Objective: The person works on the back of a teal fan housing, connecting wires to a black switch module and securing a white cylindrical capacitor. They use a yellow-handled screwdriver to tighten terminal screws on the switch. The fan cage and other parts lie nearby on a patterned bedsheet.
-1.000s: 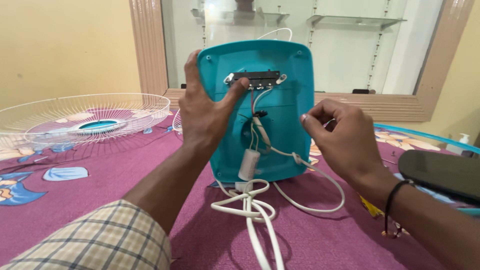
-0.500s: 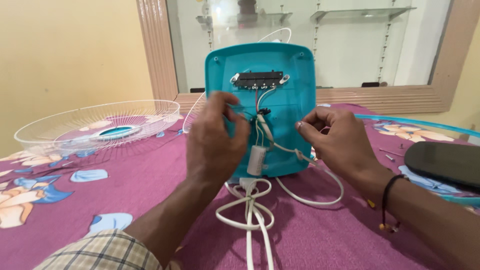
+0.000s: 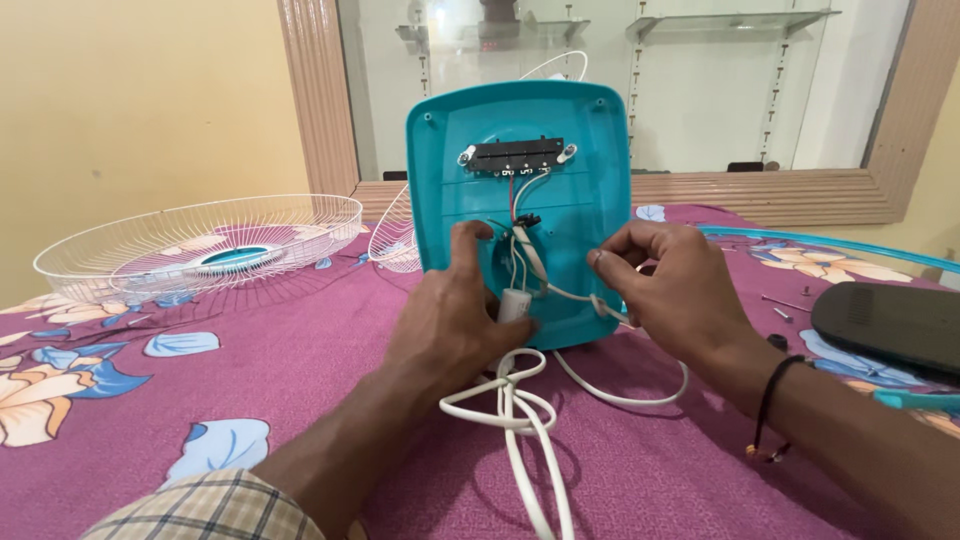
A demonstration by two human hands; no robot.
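- A teal plastic housing (image 3: 520, 200), roughly square with rounded corners, stands upright on edge in the middle of the view, its hollow inner face turned toward the camera.
- High on that inner face sits a narrow black switch block (image 3: 515, 156), held by a pale screw at each end; thin red, green and white wires (image 3: 517, 205) drop from it down the middle of the housing.
- Low on the housing's face a small white cylinder (image 3: 513, 304) hangs among the wires.
- The left hand (image 3: 450, 320) lies against the lower left of the housing, fingers loosely curled, thumb beside the white cylinder and forefinger raised to the wires; whether it actually grips anything cannot be told.
- The right hand (image 3: 665, 290) is at the housing's lower right edge, fingers pinched shut on a white cord (image 3: 575, 297) that comes out of the housing.
- In front of the housing the smooth white power cable (image 3: 515, 400) lies in loose loops and trails toward the camera.
- All this rests on a magenta cloth (image 3: 300, 380) printed with blue and orange flowers.
- Left of the housing lies a round white wire fan guard (image 3: 200, 245) with a teal hub; right of it, a flat dark oval cover (image 3: 885, 320).
- Behind the housing stand a ribbed wooden frame (image 3: 790, 190), glass shelving, and a plain yellow wall (image 3: 130, 100).
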